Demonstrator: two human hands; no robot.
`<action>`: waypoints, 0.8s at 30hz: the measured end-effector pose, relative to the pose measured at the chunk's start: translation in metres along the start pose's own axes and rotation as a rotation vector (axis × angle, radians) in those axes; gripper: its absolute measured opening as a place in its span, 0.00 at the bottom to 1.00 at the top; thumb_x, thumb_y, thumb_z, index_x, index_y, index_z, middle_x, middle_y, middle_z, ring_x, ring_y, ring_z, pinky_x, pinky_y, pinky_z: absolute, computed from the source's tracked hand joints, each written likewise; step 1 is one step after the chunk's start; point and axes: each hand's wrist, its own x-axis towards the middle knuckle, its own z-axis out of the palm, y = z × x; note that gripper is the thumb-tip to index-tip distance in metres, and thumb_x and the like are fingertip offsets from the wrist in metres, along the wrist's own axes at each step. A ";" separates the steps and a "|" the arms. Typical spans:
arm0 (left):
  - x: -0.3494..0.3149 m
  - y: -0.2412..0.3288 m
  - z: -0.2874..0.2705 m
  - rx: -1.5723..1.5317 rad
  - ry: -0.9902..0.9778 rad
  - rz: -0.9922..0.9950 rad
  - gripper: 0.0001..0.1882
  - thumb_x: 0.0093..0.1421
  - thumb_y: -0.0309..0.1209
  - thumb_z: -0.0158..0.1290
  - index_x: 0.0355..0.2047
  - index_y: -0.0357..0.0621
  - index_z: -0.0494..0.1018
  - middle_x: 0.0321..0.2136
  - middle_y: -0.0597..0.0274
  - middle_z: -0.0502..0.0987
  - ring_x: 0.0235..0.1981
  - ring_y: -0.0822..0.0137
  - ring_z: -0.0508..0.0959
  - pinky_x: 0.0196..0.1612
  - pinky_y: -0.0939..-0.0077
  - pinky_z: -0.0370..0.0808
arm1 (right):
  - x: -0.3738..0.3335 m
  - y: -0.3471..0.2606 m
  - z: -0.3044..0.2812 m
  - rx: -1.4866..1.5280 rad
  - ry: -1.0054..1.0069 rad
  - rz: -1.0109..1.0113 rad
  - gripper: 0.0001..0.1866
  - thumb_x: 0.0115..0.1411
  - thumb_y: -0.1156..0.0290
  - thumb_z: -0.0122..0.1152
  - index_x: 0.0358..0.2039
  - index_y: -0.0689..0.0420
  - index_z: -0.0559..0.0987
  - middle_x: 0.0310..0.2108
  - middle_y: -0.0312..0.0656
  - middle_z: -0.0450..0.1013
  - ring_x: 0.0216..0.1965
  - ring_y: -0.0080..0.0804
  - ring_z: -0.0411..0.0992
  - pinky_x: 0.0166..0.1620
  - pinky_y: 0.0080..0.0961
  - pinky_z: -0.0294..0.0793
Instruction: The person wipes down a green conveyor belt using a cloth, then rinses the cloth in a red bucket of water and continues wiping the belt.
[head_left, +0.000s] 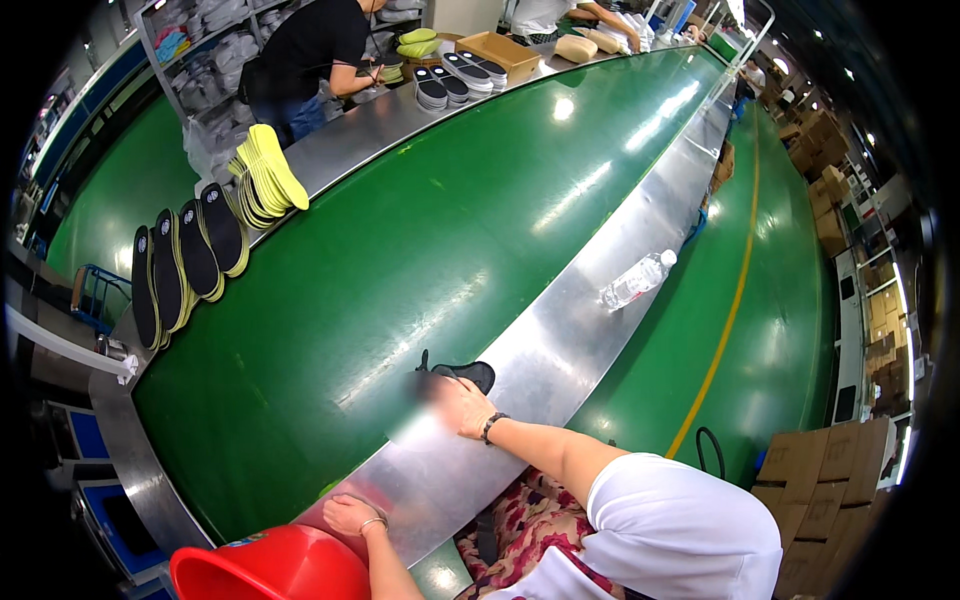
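My right hand (470, 408), with a dark bracelet at the wrist, grips a black shoe-like item (477, 376) at the inner edge of the metal ledge (545, 370). A thin black strap or loop stands up from the item's left end, and a blurred patch hides part of it and some of my fingers. Lower left, my left hand (350, 514) rests on the ledge with curled fingers. Whatever those fingers may hold is hidden. Just beside it is a red plastic bucket (285, 565).
A green conveyor belt (400, 240) runs along the ledge. A clear water bottle (638, 281) lies to the right. Black insoles (185, 255) and yellow insoles (265, 175) are stacked along the far side. A co-worker in black (310, 60) stands there. Cardboard boxes (830, 490) are piled lower right.
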 end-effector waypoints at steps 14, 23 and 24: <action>-0.001 0.002 0.000 0.010 0.013 0.029 0.11 0.60 0.31 0.44 0.22 0.39 0.64 0.24 0.50 0.69 0.30 0.49 0.70 0.35 0.54 0.67 | -0.003 -0.001 -0.011 -0.045 0.014 -0.024 0.20 0.51 0.65 0.59 0.47 0.50 0.74 0.54 0.45 0.66 0.59 0.42 0.61 0.58 0.43 0.60; 0.000 -0.005 0.004 -0.004 0.005 0.012 0.13 0.61 0.31 0.43 0.22 0.37 0.63 0.23 0.48 0.69 0.29 0.46 0.70 0.35 0.53 0.66 | -0.003 -0.002 -0.007 -0.020 -0.022 -0.018 0.21 0.52 0.65 0.58 0.49 0.51 0.73 0.56 0.45 0.64 0.60 0.43 0.59 0.60 0.43 0.57; 0.000 -0.007 0.006 0.004 0.016 0.021 0.13 0.61 0.31 0.43 0.22 0.37 0.64 0.23 0.47 0.69 0.29 0.46 0.70 0.35 0.53 0.66 | -0.003 -0.002 -0.007 -0.014 -0.021 -0.012 0.21 0.53 0.65 0.58 0.49 0.50 0.73 0.57 0.44 0.63 0.61 0.43 0.59 0.60 0.43 0.57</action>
